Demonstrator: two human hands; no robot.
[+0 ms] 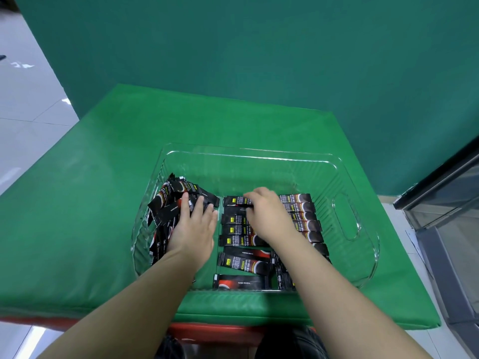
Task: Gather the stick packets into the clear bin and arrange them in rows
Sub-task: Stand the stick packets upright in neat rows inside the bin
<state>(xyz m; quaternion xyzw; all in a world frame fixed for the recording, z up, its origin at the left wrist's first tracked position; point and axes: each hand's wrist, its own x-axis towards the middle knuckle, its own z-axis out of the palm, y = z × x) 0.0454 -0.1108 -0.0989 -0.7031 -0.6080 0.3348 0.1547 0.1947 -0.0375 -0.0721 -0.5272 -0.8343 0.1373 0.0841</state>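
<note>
Bottom edge: both forearms enter from below, cut off at the elbows. A dark patch between them, under the red table edge (220, 332), is too blurred to identify.

Clear bin (363, 255) sits on the green mat (90, 203), near the mat's front edge. All stick packets in view lie inside the bin.

Right half of bin: row of packets (241, 263), each lying crosswise, stacked front to back. Nearest packet shows a red and black face. The right forearm covers the middle of several packets; those at the right side of the row show only their dark ends. Print on the packets is too small to read.

Left half: loose heap of packets (168, 203), overlapping at mixed angles, some leaning against the bin's left wall. The count is not readable.

Left hand (193, 229): palm down on the heap, fingers straight and slightly spread, pressing on the packets; no curl visible.

Right hand (264, 213): over the far end of the row, fingers bent down onto the top packets. The fingertips are hidden under the knuckles, so I cannot tell whether it pinches a packet or only touches.

Beyond: green backdrop (259, 47).
</note>
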